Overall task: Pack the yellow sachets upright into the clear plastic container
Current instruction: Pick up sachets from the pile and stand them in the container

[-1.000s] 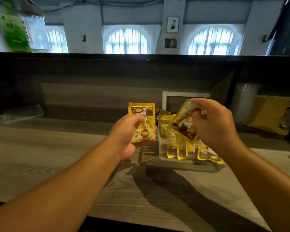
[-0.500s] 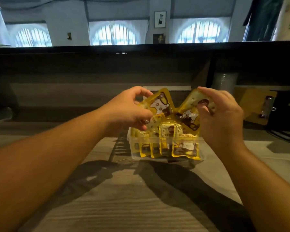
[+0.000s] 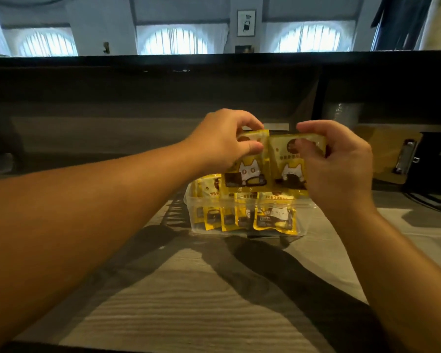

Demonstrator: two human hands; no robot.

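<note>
Mid-frame we've got our left hand (image 3: 222, 143) and right hand (image 3: 341, 164) each pinching a light, floppy sachet (image 3: 247, 171) by its top edge.

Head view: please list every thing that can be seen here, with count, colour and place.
held sachets: two, yellow with a cat print, side by side above the container, left one, right one
packed sachets: several, yellow, standing inside the container; exact count unclear
container: one, clear plastic, on the table below the hands
table: one, grey wood grain
clipboard: one, brown with a metal clip, far right
framed picture: one, on the back wall
arched windows: three, bright, back wall
left hand: pinches the left sachet
right hand: pinches the right sachet
</note>
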